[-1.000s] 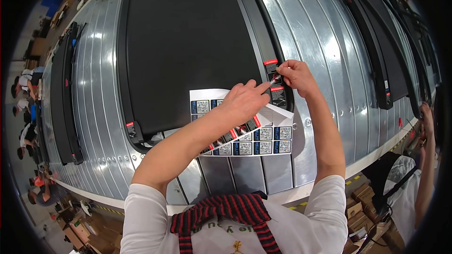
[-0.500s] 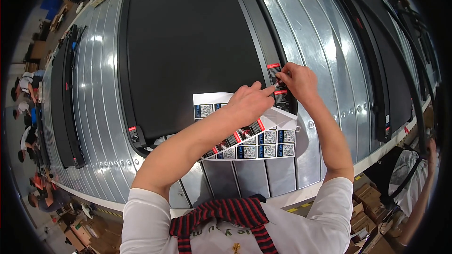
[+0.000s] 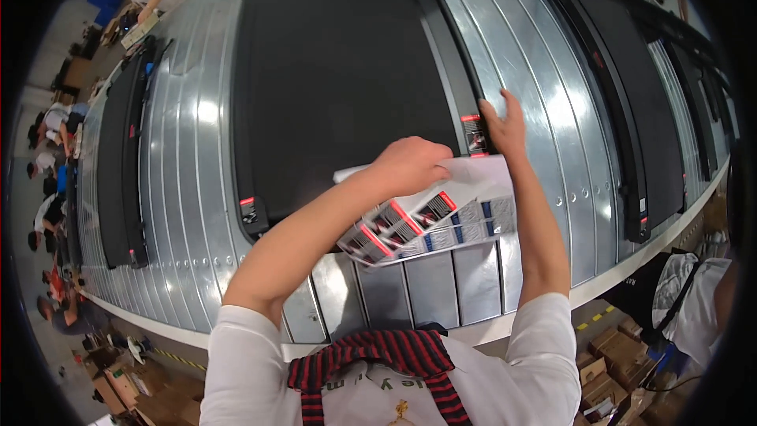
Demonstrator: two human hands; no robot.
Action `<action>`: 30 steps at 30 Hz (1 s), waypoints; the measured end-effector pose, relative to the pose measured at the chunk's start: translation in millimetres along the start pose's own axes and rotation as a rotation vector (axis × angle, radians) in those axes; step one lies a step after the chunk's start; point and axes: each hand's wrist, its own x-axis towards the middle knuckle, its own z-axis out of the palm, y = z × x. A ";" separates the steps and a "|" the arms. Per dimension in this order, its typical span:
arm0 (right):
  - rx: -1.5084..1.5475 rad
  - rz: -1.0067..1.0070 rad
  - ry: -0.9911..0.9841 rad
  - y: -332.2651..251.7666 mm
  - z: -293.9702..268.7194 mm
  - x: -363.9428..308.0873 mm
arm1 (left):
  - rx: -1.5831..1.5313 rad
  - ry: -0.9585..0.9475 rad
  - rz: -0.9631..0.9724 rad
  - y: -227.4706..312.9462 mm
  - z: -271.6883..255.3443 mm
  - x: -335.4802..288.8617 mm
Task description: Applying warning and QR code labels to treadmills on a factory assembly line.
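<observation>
Across the near right corner of the black deck (image 3: 339, 55), loose label sheets (image 3: 394, 225) with 2 kinds of printing are held by the left hand (image 3: 410, 164), whose fingers seem closed on the upper edge, probably so that the paper is kept from slipping; the thumb is hidden. By the right hand (image 3: 505, 122) nothing is seen to be gripped: thumb and fingers are spread apart, just beside 1 red-and-black label (image 3: 475, 134) on the side rail (image 3: 446, 47). Beneath, the deck is supported by metal slats (image 3: 552, 158), presumably for steadiness.
</observation>
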 end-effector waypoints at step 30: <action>0.165 -0.847 -0.056 -437.5 -59.4 -277.5 | -1.212 0.730 0.192 -15.4 7.7 -466.6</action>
